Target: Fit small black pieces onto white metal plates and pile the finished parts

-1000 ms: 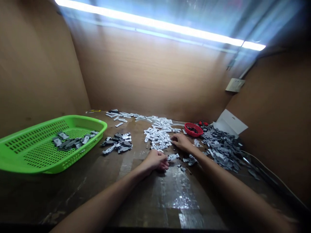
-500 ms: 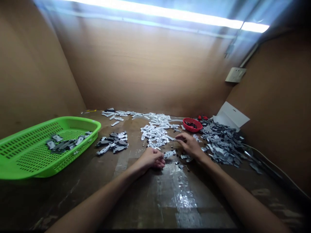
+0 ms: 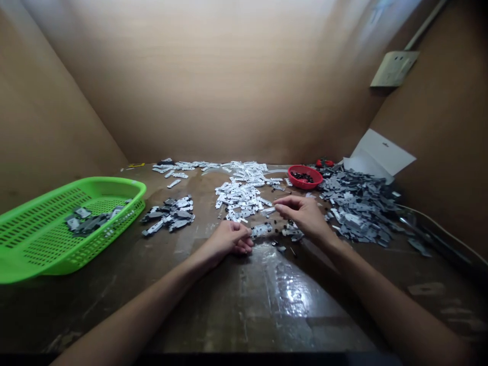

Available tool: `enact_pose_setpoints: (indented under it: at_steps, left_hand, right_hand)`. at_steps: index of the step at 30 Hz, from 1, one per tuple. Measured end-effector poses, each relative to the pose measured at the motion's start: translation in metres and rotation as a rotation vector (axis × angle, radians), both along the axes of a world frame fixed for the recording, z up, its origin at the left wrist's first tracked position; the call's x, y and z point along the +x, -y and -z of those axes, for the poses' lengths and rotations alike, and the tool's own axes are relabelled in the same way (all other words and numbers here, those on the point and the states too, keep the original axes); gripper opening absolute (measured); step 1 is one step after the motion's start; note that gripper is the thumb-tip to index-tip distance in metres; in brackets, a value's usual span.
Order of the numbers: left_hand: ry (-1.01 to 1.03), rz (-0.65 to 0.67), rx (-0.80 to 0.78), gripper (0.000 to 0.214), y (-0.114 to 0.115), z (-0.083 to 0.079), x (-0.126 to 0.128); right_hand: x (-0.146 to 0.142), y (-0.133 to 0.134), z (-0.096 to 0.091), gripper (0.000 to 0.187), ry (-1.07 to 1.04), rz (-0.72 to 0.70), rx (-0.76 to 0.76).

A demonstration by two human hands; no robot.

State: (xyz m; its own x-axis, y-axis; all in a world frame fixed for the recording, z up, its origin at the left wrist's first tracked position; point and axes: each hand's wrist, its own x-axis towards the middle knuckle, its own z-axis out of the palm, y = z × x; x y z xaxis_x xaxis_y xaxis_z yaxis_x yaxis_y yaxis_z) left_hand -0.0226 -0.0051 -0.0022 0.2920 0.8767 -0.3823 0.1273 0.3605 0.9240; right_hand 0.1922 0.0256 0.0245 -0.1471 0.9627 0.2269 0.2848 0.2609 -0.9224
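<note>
My left hand (image 3: 232, 238) is closed, thumb and fingers pinching the left end of a flat grey-white part (image 3: 262, 230) with dark spots, low over the table. My right hand (image 3: 305, 214) pinches the end of a slim white plate (image 3: 268, 211) between thumb and forefinger, just above and right of that part. Beneath the right hand lie another grey-white part (image 3: 293, 232) and several small black pieces. A thin metal pin (image 3: 293, 251) rests nearer to me. Behind the hands spreads a pile of loose white plates (image 3: 238, 197).
At left stands a green basket (image 3: 139, 190) with several grey parts inside. A heap of assembled-looking parts (image 3: 170, 216) lies beside it. Small black pieces fill a red bowl (image 3: 316, 184). Grey parts (image 3: 358, 208) are piled at right, before a white card (image 3: 385, 152).
My right hand has drawn the white plate slightly away from the pile's edge. My left hand keeps its grip on the flat part. The camera view has tilted down.
</note>
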Motion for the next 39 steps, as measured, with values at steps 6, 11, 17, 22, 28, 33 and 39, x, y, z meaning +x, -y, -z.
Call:
enact_pose_setpoints:
  at_steps: [6,11,17,22,28,33,39]
  left_hand:
    - [-0.004,0.004,0.012,0.025,-0.001,0.003,0.000]
    - [-0.005,-0.010,0.003,0.024,0.000,0.002,0.000]
    - [0.006,-0.016,0.011,0.025,0.001,0.001,0.001]
    - [0.020,-0.022,0.002,0.024,0.001,0.001,-0.001]
    - [0.058,-0.056,0.000,0.024,0.000,0.002,-0.002]
    - [0.093,-0.065,0.039,0.027,0.001,0.005,-0.002]
    - [0.104,-0.056,0.134,0.032,0.002,0.004,0.000]
  right_hand:
    - [-0.018,0.013,0.008,0.019,-0.030,-0.060,-0.029]
    - [-0.022,0.013,0.015,0.016,0.009,-0.030,-0.030]
    - [-0.023,0.012,0.019,0.019,-0.015,-0.040,-0.069]
    - [-0.026,0.013,0.022,0.024,-0.112,-0.061,-0.212]
    - [-0.023,0.014,0.022,0.030,-0.046,0.030,-0.159]
    - [-0.019,0.009,0.025,0.029,-0.015,0.032,-0.227]
    - [-0.015,0.007,0.022,0.035,-0.094,-0.137,-0.420]
